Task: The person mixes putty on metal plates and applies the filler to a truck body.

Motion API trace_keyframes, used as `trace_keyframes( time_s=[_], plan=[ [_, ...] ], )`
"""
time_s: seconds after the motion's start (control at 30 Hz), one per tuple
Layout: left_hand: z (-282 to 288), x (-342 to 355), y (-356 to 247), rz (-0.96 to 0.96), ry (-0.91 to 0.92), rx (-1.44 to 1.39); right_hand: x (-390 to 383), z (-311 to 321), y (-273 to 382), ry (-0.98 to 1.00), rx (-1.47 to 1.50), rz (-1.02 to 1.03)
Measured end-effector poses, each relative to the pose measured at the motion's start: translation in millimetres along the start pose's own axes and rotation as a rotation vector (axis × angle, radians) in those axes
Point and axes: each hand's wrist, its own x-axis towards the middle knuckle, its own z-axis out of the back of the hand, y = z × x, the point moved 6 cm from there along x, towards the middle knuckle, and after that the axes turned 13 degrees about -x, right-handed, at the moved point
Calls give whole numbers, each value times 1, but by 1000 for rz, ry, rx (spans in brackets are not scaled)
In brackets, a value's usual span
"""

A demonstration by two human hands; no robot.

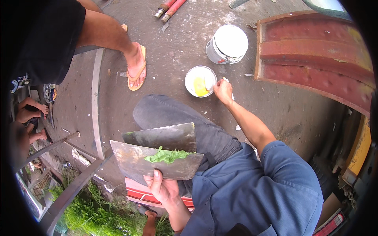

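left hand: holding plate, green paste atop | right hand: hold unclear, beside bowl

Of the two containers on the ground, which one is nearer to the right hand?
The small tub with yellow paste inside: the right hand is at its rim, while the larger bucket stands farther away.

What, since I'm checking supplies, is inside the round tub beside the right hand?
Bright yellow paste and a whitish patch show inside the round tub. Whatever lies beneath the paste is covered and cannot be seen.
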Motion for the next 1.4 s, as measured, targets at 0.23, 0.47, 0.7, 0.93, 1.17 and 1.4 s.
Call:
trace_keyframes(
  time_s=[0.23,0.47,0.7,0.93,1.17,1.4],
  plan=[
    [3,-3,-5,-62,-15,-20,-9,33,45,85,-232,353],
    [-7,-3,-4,-40,-24,-11,-13,7,117,244,-937,994],
    [-9,5,-1,-43,-134,-1,-11,-3,117,261,-929,989],
    [-22,9,1,-36,-81,-72,-12,-5,121,349,-922,924],
    [-6,-7,-8,-50,-84,-56,-19,18,119,281,-434,208],
    [-10,-8,-8,-62,-116,-52,-20,4,118,279,-412,62]
  ],
)
